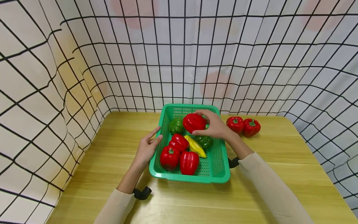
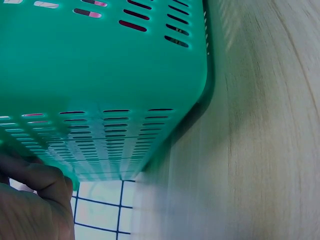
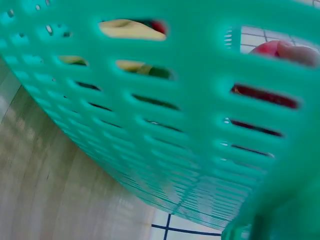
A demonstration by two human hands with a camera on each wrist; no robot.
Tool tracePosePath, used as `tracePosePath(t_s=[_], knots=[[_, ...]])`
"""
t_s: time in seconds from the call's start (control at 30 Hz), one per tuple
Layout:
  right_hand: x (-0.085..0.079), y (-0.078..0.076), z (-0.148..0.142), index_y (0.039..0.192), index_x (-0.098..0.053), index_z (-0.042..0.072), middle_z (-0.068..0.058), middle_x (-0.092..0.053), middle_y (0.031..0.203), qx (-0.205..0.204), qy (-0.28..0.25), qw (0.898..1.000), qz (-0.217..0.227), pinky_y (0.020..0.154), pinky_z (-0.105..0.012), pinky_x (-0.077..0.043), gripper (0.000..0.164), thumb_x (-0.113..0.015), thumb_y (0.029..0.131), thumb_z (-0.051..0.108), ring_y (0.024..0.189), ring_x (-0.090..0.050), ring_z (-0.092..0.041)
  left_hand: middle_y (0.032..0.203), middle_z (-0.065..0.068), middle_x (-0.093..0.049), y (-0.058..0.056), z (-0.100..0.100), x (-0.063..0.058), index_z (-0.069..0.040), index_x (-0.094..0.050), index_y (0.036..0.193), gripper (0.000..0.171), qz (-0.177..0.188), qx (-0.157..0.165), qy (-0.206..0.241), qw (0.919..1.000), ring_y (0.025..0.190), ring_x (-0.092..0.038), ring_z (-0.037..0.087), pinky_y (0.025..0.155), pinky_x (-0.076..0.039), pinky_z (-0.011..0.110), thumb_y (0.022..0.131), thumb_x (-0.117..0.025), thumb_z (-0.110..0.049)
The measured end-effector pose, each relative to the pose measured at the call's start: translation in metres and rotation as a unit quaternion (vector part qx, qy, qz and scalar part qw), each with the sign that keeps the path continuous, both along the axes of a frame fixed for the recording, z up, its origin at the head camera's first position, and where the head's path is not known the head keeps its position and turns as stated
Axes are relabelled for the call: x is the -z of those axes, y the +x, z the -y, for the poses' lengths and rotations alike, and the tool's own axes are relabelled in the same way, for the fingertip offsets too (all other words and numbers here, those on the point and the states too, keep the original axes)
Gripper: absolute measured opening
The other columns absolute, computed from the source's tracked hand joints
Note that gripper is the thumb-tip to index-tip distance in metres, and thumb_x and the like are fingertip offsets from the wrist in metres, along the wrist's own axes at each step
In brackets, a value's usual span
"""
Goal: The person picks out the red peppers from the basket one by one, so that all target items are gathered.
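Note:
A green plastic basket [image 1: 193, 179] with slotted walls stands on the table. Over its back half, my right hand [image 1: 211, 124] holds a red bell pepper [image 1: 193, 123] between thumb and fingers. My left hand [image 1: 146, 148] grips the basket's left rim, thumb on top and fingers against the outer wall; the left wrist view shows this hand [image 2: 37, 200] beside the slots. Inside lie red bell peppers [image 1: 189, 163] at the front, a long yellow pepper [image 1: 195, 146], a ribbed green vegetable [image 1: 176, 126] at the back left and a dark green one [image 1: 205, 142] beneath my right hand.
Two more red bell peppers [image 1: 235, 124] [image 1: 251, 127] sit side by side on the wooden table [image 1: 279, 174], right of the basket. A white cloth with a black grid [image 1: 190, 56] hangs behind and along both sides. A black wrist mount [image 1: 142, 193] juts from the left sleeve.

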State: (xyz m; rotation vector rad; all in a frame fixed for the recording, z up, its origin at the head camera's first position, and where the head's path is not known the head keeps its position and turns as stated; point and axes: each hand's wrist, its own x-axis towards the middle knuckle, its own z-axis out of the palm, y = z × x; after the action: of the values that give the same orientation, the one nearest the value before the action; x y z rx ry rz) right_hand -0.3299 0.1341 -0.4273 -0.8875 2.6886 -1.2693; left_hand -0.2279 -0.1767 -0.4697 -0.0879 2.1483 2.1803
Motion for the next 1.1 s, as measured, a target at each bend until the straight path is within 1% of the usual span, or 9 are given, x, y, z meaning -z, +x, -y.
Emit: tracePosePath(t_s=[0.1,0.27,0.37,0.5,0.63,0.77,0.87,0.97,1.1], knots=[[-0.006,0.007,-0.004,0.149,-0.050,0.022,-0.006,-0.052,0.146,0.007,0.001,1.000,0.003,0.088,-0.046,-0.061,0.081,-0.088,0.080,0.042,0.121,-0.056,-0.029,0.061,0.000,-0.055,-0.001,0.000,0.000,-0.036,-0.053,0.150,0.050,0.002,0.001,-0.002,1.0000,0.054,-0.062,0.013,0.056,-0.058,0.030,0.102,-0.066,-0.036],[-0.014,0.014,-0.018,0.149,-0.045,0.017,-0.010,-0.054,0.145,0.034,-0.004,0.999,0.003,0.089,-0.048,-0.061,0.083,-0.087,0.081,0.039,0.118,-0.060,-0.032,0.064,0.001,-0.058,-0.001,0.000,-0.003,-0.036,-0.053,0.150,0.050,0.004,-0.003,-0.003,1.0000,0.057,-0.064,0.014,0.059,-0.060,0.031,0.102,-0.066,-0.036],[-0.015,0.017,-0.029,0.145,-0.048,0.016,-0.009,-0.058,0.141,0.047,-0.013,0.999,-0.011,0.091,-0.050,-0.060,0.078,-0.088,0.081,0.035,0.119,-0.060,-0.031,0.066,0.002,-0.061,0.000,-0.001,-0.004,-0.036,-0.054,0.150,0.050,0.004,-0.003,-0.002,1.0000,0.059,-0.065,0.014,0.059,-0.060,0.031,0.102,-0.067,-0.036],[-0.014,0.020,-0.044,0.146,-0.052,0.021,-0.007,-0.057,0.144,0.059,-0.032,0.997,-0.025,0.092,-0.051,-0.058,0.074,-0.087,0.082,0.032,0.119,-0.059,-0.029,0.064,0.002,-0.058,0.000,-0.001,-0.003,-0.037,-0.053,0.150,0.050,0.003,0.000,-0.003,1.0000,0.056,-0.061,0.014,0.057,-0.057,0.029,0.102,-0.067,-0.036],[-0.013,0.026,-0.059,0.150,-0.049,0.025,-0.009,-0.054,0.147,0.081,-0.046,0.996,-0.013,0.090,-0.053,-0.059,0.077,-0.087,0.083,0.030,0.120,-0.061,-0.033,0.062,0.001,-0.055,0.001,0.000,-0.001,-0.038,-0.053,0.150,0.049,0.003,0.001,-0.004,1.0000,0.054,-0.058,0.014,0.055,-0.056,0.028,0.102,-0.066,-0.037],[-0.014,0.032,-0.073,0.150,-0.041,0.020,-0.012,-0.053,0.148,0.107,-0.049,0.993,0.007,0.094,-0.057,-0.058,0.081,-0.087,0.084,0.029,0.128,-0.058,-0.038,0.060,-0.001,-0.052,0.001,0.001,0.000,-0.039,-0.053,0.149,0.049,0.001,0.001,-0.009,1.0000,0.051,-0.056,0.013,0.054,-0.055,0.028,0.102,-0.066,-0.038],[-0.014,0.037,-0.084,0.148,-0.042,0.019,-0.013,-0.053,0.146,0.122,-0.047,0.991,0.011,0.097,-0.060,-0.056,0.079,-0.087,0.084,0.029,0.130,-0.055,-0.039,0.059,-0.003,-0.048,0.001,0.001,0.001,-0.038,-0.053,0.149,0.049,0.000,0.002,-0.011,0.9999,0.049,-0.053,0.012,0.053,-0.054,0.028,0.102,-0.066,-0.039],[-0.014,0.040,-0.096,0.149,-0.046,0.023,-0.011,-0.052,0.146,0.137,-0.045,0.990,0.004,0.095,-0.061,-0.056,0.075,-0.086,0.085,0.027,0.128,-0.055,-0.039,0.060,-0.002,-0.051,0.001,0.002,0.001,-0.038,-0.053,0.150,0.049,0.001,0.004,-0.011,0.9999,0.052,-0.057,0.013,0.055,-0.057,0.029,0.102,-0.066,-0.039],[-0.012,0.045,-0.112,0.153,-0.045,0.024,-0.012,-0.050,0.149,0.152,-0.044,0.987,-0.011,0.095,-0.062,-0.056,0.077,-0.084,0.086,0.023,0.125,-0.055,-0.039,0.069,0.005,-0.064,0.000,0.001,0.000,-0.037,-0.053,0.150,0.050,0.002,0.007,-0.008,0.9999,0.062,-0.068,0.016,0.062,-0.061,0.032,0.102,-0.066,-0.038]])
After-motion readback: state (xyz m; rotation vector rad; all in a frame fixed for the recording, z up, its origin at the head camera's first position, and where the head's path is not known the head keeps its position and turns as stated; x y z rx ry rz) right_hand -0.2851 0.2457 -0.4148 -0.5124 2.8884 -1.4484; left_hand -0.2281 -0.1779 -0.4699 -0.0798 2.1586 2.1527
